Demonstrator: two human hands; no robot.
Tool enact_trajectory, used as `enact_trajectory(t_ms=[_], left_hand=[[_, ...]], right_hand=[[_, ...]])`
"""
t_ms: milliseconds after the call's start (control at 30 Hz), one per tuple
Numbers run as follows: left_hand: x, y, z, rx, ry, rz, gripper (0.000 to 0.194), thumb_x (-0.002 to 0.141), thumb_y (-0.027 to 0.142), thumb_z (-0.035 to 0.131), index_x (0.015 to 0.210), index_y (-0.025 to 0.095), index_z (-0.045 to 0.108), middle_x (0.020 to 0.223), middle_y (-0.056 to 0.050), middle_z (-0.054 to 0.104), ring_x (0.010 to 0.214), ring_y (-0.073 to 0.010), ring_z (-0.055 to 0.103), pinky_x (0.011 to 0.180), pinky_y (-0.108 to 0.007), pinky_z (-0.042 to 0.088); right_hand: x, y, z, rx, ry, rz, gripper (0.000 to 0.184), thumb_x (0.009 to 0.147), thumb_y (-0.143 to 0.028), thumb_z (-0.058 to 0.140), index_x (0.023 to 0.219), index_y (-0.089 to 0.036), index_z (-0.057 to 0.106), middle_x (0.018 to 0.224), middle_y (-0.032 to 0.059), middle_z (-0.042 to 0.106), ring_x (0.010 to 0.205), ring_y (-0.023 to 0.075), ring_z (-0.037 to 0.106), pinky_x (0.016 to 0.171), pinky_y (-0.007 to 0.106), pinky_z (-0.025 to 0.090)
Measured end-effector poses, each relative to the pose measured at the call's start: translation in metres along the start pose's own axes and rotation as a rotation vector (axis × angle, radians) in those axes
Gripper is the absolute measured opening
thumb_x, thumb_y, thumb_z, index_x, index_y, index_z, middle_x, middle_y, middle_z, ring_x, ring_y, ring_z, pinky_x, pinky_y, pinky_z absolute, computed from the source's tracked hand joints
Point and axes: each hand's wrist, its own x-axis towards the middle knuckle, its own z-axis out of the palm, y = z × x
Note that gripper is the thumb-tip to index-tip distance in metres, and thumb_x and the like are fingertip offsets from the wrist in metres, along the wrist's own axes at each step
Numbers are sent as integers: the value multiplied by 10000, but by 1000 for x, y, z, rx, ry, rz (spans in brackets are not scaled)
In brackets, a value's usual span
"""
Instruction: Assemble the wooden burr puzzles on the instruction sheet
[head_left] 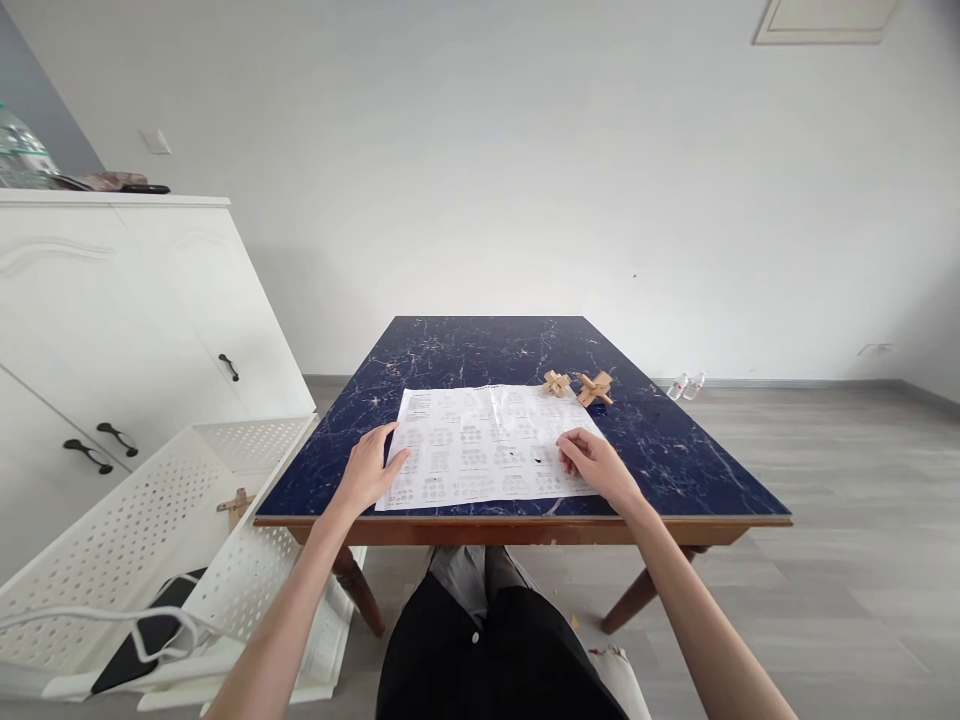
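A large printed paper sheet (480, 445) with rows of small diagrams lies on the dark blue marbled table (487, 345). My left hand (369, 468) rests at its left edge, thumb apart from the fingers and lying over the paper. On the right part of the sheet, my right hand (589, 462) has its fingers curled; whether anything is between them is hidden. Beyond that hand, a small wooden interlocking puzzle (556, 383) sits on the sheet's far right corner. A larger wooden burr puzzle (595, 388) stands close to its right.
To the left is a white perforated basket (247, 560), holding a wooden cross-shaped piece (237, 503), a dark flat object and a white cable. A white cabinet (150, 290) stands behind it. Two clear bottles (686, 386) are on the floor by the wall.
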Motion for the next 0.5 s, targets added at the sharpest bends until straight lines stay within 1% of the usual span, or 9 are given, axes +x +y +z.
enact_trajectory(t_ms=[500], left_hand=[[0,4,-4,-3,-31,-24,591,993,503,516,1478,168,561,1550,-179,625,1481,-397,529,1215,-573,431]], right_hand=[[-3,0,0,-10,-13,5,444,953,-686,629,895,-246,649,766,34,725,650,205,669,626,326,533]])
